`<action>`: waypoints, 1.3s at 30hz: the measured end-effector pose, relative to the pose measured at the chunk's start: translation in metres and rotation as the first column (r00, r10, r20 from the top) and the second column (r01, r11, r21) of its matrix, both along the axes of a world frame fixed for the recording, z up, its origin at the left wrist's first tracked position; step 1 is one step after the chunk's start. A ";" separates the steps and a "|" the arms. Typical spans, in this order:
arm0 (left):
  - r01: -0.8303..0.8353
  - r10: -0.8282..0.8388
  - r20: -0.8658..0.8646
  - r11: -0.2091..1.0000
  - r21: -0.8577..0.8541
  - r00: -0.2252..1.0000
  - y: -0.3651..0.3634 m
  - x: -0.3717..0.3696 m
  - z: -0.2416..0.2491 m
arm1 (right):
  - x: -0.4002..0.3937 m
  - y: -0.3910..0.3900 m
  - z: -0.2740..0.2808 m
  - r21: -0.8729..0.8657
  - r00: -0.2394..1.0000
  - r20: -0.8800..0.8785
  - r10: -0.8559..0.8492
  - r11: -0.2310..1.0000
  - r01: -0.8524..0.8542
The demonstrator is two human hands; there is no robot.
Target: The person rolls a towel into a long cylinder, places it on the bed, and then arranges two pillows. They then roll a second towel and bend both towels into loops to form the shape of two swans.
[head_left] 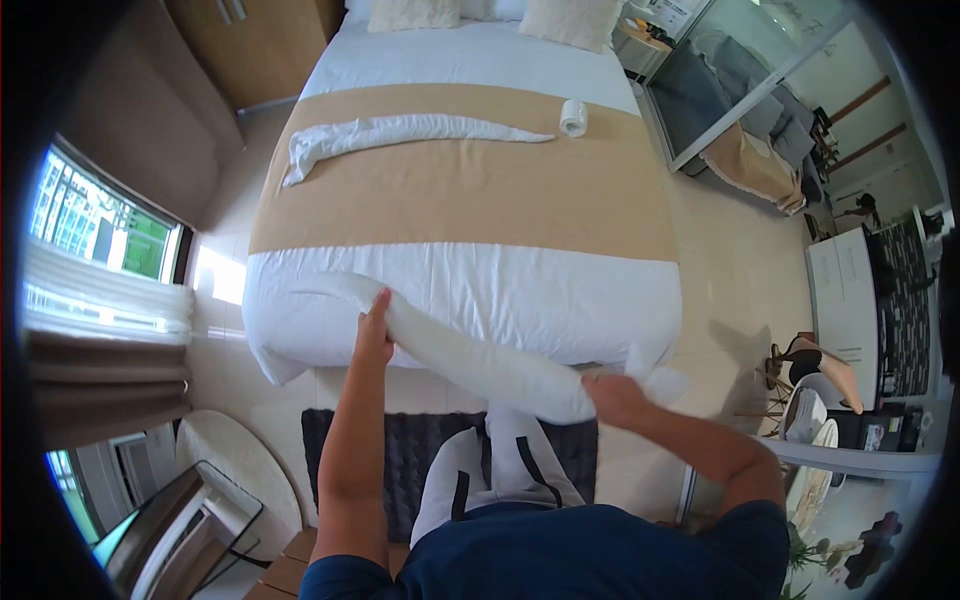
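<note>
The left hand [374,325] and right hand [614,400] are both curled closed around 1 rolled white cloth [480,367], by the near end of the bed [600,290]. It looks light, soft and bendy; 2 spread-out holds should suit it.

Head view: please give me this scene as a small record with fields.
Held: white cloth, long and narrow
Held by: left hand and right hand
On bed: tan runner
On runner: second cloth; paper roll near its thin end
On floor: dark mat
Unclear: white cloth past right hand, blurred
</note>
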State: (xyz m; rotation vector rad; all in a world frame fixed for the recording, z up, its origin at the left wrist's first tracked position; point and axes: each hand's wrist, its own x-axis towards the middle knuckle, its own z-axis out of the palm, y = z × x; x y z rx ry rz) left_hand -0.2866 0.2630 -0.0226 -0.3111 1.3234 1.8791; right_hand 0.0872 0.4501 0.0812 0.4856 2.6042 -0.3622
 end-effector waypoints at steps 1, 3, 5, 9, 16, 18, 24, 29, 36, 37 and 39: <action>0.012 -0.012 -0.008 1.000 0.001 1.000 0.020 -0.001 0.007 | -0.007 0.025 -0.006 0.070 0.998 -0.063 0.012 0.998 -0.008; -0.052 0.084 -0.178 0.983 0.179 0.981 0.065 -0.007 0.027 | -0.029 0.080 -0.015 0.229 0.998 -0.041 -0.038 0.972 0.047; 0.030 0.012 -0.215 0.982 0.187 0.977 0.108 -0.025 0.039 | -0.056 0.137 -0.021 0.341 0.988 -0.097 -0.119 0.929 0.145; 0.271 -0.250 -0.366 0.963 0.007 0.897 0.195 -0.074 0.034 | -0.108 0.260 -0.052 0.526 0.972 -0.202 -0.117 0.825 0.208; 0.080 -0.078 -0.018 0.968 0.238 0.997 0.320 -0.160 -0.010 | -0.221 0.430 -0.099 0.660 0.974 -0.225 -0.038 0.729 0.181; 0.033 -0.033 0.002 0.984 0.176 0.999 0.338 -0.175 -0.031 | -0.242 0.460 -0.118 0.625 0.976 -0.204 -0.069 0.758 0.185; 0.008 -0.023 -0.097 0.987 -0.160 0.995 0.361 -0.207 -0.138 | -0.263 0.499 -0.190 0.510 0.982 -0.047 -0.181 0.841 0.179; -0.005 0.009 0.026 0.985 -0.175 1.000 0.356 -0.211 -0.191 | -0.264 0.507 -0.240 0.498 0.943 0.008 -0.333 0.819 0.285; -0.018 0.035 0.117 0.990 -0.138 0.993 0.345 -0.214 -0.162 | -0.266 0.510 -0.241 0.553 0.945 0.007 -0.327 0.789 0.268; -0.001 0.013 0.180 0.998 -0.067 0.984 0.334 -0.218 -0.155 | -0.268 0.509 -0.237 0.582 0.945 0.041 -0.325 0.776 0.242; -0.081 0.091 0.203 0.995 -0.054 0.975 0.300 -0.236 -0.170 | -0.267 0.508 -0.236 0.580 0.950 0.052 -0.309 0.784 0.223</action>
